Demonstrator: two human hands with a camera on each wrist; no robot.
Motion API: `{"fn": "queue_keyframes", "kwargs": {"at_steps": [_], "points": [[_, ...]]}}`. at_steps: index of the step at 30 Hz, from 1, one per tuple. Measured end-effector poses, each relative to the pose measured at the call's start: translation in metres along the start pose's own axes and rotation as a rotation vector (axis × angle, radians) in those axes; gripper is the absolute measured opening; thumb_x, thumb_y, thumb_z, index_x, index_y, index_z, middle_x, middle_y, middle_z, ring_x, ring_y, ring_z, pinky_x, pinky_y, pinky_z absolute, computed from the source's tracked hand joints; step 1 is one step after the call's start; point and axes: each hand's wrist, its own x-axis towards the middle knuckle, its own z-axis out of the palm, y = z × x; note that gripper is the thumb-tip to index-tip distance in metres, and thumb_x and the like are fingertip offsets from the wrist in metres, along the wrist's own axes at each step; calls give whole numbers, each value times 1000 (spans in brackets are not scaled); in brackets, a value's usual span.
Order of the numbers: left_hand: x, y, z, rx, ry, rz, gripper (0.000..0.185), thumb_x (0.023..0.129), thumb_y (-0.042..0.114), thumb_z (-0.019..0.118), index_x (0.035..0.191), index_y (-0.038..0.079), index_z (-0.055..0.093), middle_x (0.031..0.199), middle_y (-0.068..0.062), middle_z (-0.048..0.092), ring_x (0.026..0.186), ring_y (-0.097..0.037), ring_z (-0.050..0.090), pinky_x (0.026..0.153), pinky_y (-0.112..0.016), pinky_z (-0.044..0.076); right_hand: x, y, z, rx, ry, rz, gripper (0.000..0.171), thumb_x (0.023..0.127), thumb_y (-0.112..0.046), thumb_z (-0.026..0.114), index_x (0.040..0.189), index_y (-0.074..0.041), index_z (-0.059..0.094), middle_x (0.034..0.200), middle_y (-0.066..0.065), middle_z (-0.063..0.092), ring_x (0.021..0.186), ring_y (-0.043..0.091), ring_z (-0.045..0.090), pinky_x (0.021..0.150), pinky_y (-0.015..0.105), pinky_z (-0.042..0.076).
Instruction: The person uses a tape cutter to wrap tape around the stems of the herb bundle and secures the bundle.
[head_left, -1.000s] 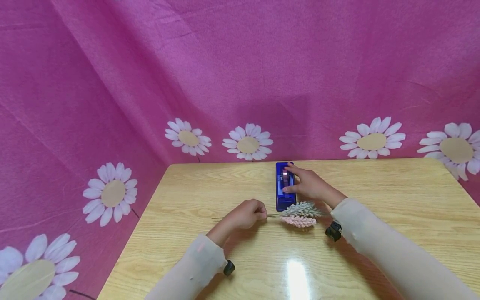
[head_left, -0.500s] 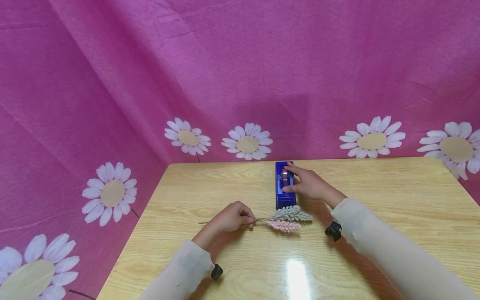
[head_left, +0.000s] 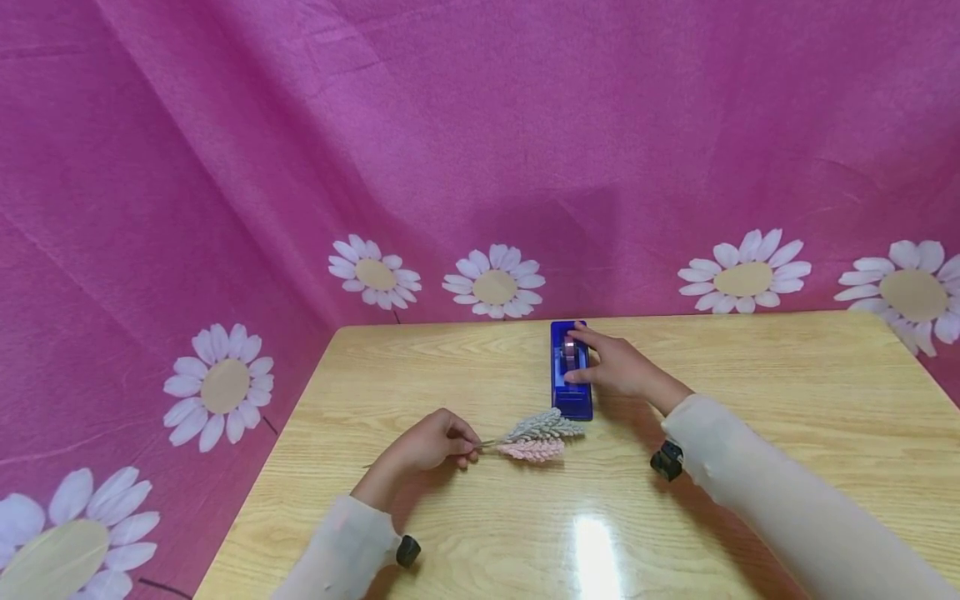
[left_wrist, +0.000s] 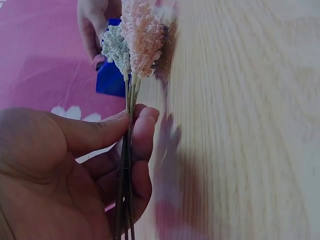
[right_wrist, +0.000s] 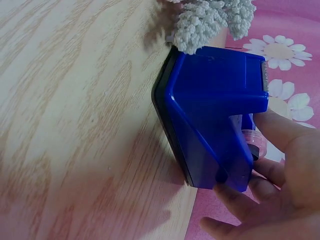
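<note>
My left hand (head_left: 431, 446) pinches the thin stems of a small bunch of artificial sprigs (head_left: 534, 437), one grey-white and one pink, lying low over the wooden table (head_left: 480, 367). In the left wrist view the stems (left_wrist: 125, 170) run between thumb and fingers, with the fluffy heads (left_wrist: 135, 40) pointing away. My right hand (head_left: 611, 367) grips a blue tape dispenser (head_left: 570, 371) standing near the table's back edge, fingers on its tape roll. The right wrist view shows the blue dispenser (right_wrist: 215, 120) from its cutter end, my fingers (right_wrist: 280, 170) curled round its side, the grey sprig (right_wrist: 210, 20) just beyond.
A pink cloth with white daisies (head_left: 495, 283) hangs behind and to the left of the table. A bright glare spot (head_left: 592, 550) lies on the near tabletop. Bare wood stretches to the right (head_left: 810, 392) of the dispenser.
My left hand has drawn the sprigs leftward and toward me, away from the dispenser's front end. The right hand has stayed on the dispenser.
</note>
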Motion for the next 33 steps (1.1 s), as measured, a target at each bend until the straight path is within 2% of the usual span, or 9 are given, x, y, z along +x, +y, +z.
{"fn": "queue_keyframes", "kwargs": {"at_steps": [9,14,18,24,29,33], "points": [[-16,-7,-17,-74,14,-33,23,103,-12,48,118,-18,65,92,-22,71,73,-16,67,77,-38,61,0,0,0,4,-5,7,84,94,-29,78,159,-1,34,169,21,17,151,48,24,118,63,27],[-18,-10,-22,-115,43,-47,24,103,-12,48,119,-19,63,88,-19,70,72,-15,69,76,-36,61,0,1,0,6,-3,4,83,94,-29,78,159,0,34,169,21,18,150,48,26,118,63,28],[-16,-11,-19,-148,65,-55,25,104,-12,45,121,-20,61,88,-17,67,73,-15,69,71,-30,59,0,1,0,7,-3,4,84,94,-29,78,159,0,34,169,21,18,150,48,27,118,63,27],[-8,-12,-12,-155,87,-73,33,106,-9,40,137,-20,50,94,-16,64,77,-16,71,69,-27,59,0,2,1,2,-2,7,84,94,-29,78,159,-1,34,169,20,18,150,48,26,119,63,26],[2,-12,-7,-255,93,-88,37,107,-7,37,141,-21,41,97,-15,61,78,-15,71,72,-27,60,0,1,0,-10,4,7,83,93,-30,79,159,-1,36,169,20,19,151,48,25,119,64,26],[11,-12,-2,-394,88,-83,34,109,-2,38,136,-21,42,96,-12,59,79,-14,71,74,-26,60,0,2,0,-13,6,4,83,93,-30,79,159,-1,36,169,20,19,151,48,25,119,64,26]]}}
